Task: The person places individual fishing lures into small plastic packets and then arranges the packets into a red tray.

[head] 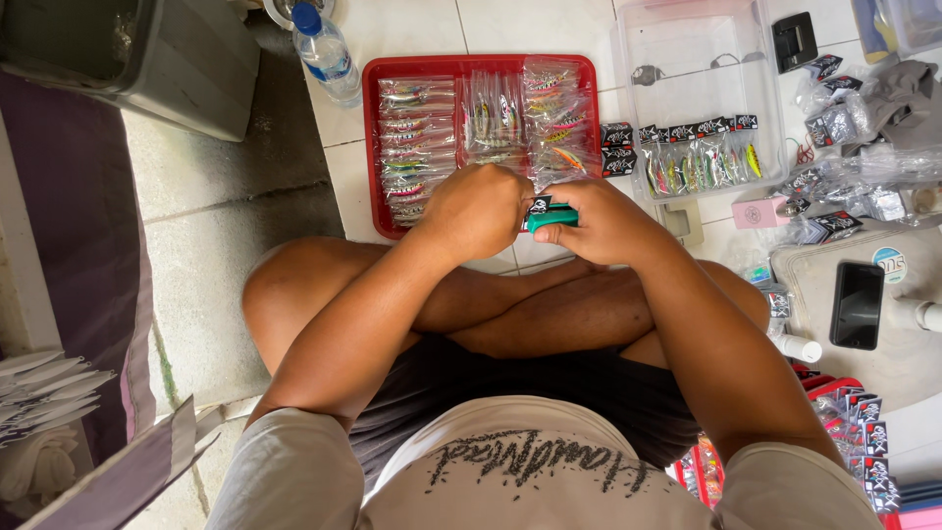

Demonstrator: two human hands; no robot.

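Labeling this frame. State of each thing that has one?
Left hand: closed on the small packet.
Right hand: closed on the green stapler.
Green stapler: held over the packet.
Red tray: filled with bagged lures.
Clear box: open, lures along the front.
Water bottle: capped, upright.
Phone: screen dark.

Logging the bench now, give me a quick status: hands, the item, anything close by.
Left hand and right hand both closed on small teal tool. Red tray of bagged lures just beyond. Nothing between.

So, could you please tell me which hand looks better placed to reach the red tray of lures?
Probably the left hand: it overlaps the red tray, while the right hand sits beside it, gripping the teal tool.
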